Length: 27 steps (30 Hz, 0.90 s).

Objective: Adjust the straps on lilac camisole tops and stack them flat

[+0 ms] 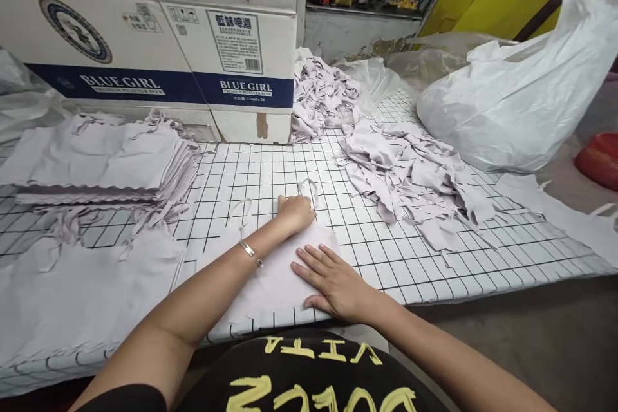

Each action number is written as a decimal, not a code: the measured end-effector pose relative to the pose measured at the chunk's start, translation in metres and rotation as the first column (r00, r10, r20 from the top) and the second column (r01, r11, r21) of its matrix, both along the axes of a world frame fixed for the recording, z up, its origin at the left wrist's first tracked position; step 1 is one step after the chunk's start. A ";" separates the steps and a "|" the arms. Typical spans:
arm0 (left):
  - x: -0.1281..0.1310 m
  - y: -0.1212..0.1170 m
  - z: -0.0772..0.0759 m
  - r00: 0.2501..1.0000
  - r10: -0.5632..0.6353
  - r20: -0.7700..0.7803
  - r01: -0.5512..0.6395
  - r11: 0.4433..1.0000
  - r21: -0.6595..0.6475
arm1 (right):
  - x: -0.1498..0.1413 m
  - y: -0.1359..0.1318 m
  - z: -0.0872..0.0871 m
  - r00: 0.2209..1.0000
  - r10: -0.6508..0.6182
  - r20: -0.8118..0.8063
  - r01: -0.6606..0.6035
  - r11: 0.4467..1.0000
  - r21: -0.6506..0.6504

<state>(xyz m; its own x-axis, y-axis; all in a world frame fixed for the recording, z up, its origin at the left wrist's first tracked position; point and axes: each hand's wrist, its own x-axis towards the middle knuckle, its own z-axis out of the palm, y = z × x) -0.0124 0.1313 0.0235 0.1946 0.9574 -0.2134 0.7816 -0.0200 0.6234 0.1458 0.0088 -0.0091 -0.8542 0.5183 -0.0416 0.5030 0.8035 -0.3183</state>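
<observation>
A pale lilac camisole (270, 283) with thin looped straps lies flat on the table in front of me. My left hand (295, 212), with a silver bracelet on its wrist, is closed at the camisole's upper edge, by the base of one strap (311, 188). The fingertips are partly hidden under the hand. Lower down on the same garment, my right hand (333, 280) rests palm down with its fingers stretched out. The other strap (240, 209) loops up to the left of my left forearm.
Stacked camisoles (96, 161) lie at the left, with more (87, 290) nearer me. A white beer carton (193, 77) stands behind. Loose pale pieces (405, 167) lie to the right, a heap (323, 90) farther back. A stuffed white plastic bag (512, 90) sits at the back right on the gridded tablecloth (309, 154).
</observation>
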 end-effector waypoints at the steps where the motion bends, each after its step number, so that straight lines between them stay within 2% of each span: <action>1: 0.001 -0.001 -0.001 1.000 -0.005 0.011 0.005 1.000 0.000 | 0.002 -0.004 -0.002 1.000 -0.007 -0.009 0.007 1.000 -0.005; 3: 0.000 0.000 0.001 0.991 0.009 0.136 0.000 0.998 -0.070 | 0.005 -0.008 -0.006 0.999 -0.017 -0.039 0.016 1.000 -0.016; 4: -0.002 0.003 0.002 0.964 0.051 0.260 -0.010 0.987 -0.160 | 0.006 -0.009 -0.007 0.998 -0.019 -0.053 0.017 1.000 -0.023; 5: -0.004 0.008 0.004 0.905 0.123 0.407 -0.005 0.961 -0.278 | 0.007 -0.009 -0.008 0.998 -0.022 -0.064 0.020 0.999 -0.030; 7: -0.008 0.023 0.006 0.684 0.343 0.644 0.061 0.852 -0.520 | 0.007 -0.008 -0.008 0.997 -0.027 -0.078 0.024 0.999 -0.043; 8: -0.010 0.033 0.008 0.567 0.445 0.693 0.104 0.796 -0.596 | 0.007 -0.008 -0.008 0.996 -0.028 -0.084 0.024 0.999 -0.048; 10: -0.014 0.055 0.012 0.435 0.542 0.719 0.138 0.749 -0.648 | 0.007 -0.007 -0.008 0.995 -0.031 -0.090 0.025 0.998 -0.062; 13: -0.018 0.084 0.023 0.383 0.551 0.741 0.094 0.775 -0.624 | 0.007 -0.007 -0.007 0.995 -0.031 -0.094 0.022 0.995 -0.095; 16: -0.018 0.098 0.039 0.362 0.506 0.783 0.053 0.827 -0.559 | 0.007 -0.009 -0.005 0.994 -0.034 -0.102 0.019 0.990 -0.140; 18: -0.016 0.095 0.048 0.355 0.450 0.819 0.022 0.872 -0.489 | 0.008 -0.009 -0.002 0.990 -0.050 -0.135 0.024 0.982 -0.185; 20: -0.015 0.081 0.053 0.394 0.306 0.867 0.002 0.943 -0.334 | 0.011 -0.004 0.004 0.972 -0.090 -0.219 0.022 0.954 -0.299; 22: -0.015 0.057 0.053 0.495 0.045 0.867 0.004 0.999 -0.054 | 0.016 0.008 0.014 0.894 -0.263 -0.363 0.052 0.866 -0.497; 23: -0.016 0.043 0.052 0.569 -0.111 0.815 0.022 0.993 0.119 | 0.019 0.016 0.020 0.810 -0.395 -0.433 0.064 0.794 -0.604; 24: -0.017 0.030 0.050 0.642 -0.260 0.721 0.059 0.955 0.292 | 0.022 0.026 0.026 0.702 -0.527 -0.479 0.057 0.712 -0.700; 25: -0.019 0.017 0.047 0.704 -0.393 0.592 0.114 0.885 0.451 | 0.025 0.036 0.032 0.589 -0.638 -0.497 0.027 0.630 -0.776; 26: -0.021 0.006 0.045 0.745 -0.495 0.448 0.178 0.794 0.581 | 0.028 0.046 0.037 0.500 -0.712 -0.494 -0.025 0.558 -0.830; 27: -0.023 -0.003 0.043 0.763 -0.567 0.310 0.245 0.697 0.674 | 0.030 0.055 0.040 0.453 -0.751 -0.481 -0.096 0.495 -0.863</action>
